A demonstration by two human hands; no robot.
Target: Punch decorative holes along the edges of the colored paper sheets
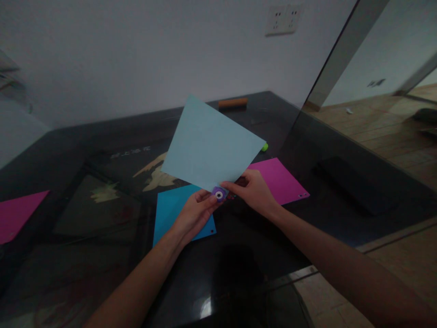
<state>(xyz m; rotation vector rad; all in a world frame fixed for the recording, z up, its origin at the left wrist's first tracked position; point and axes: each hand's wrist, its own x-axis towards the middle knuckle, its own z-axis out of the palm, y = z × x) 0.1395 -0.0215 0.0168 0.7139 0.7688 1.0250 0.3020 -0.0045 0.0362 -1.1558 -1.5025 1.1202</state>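
I see my left hand (194, 214) gripping the punch (219, 195) at centre frame, my right hand (254, 191) pinching the pale blue paper (210, 146). The sheet's corner could slip out if my fingers loosen.

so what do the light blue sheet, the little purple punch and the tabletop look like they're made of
Light blue sheet: thin matte paper, apparently, held up flat with crisp edges. Purple punch: probably smooth moulded plastic, with a star-shaped cutout. Tabletop: dark glossy glass, it seems, mirroring the wall.
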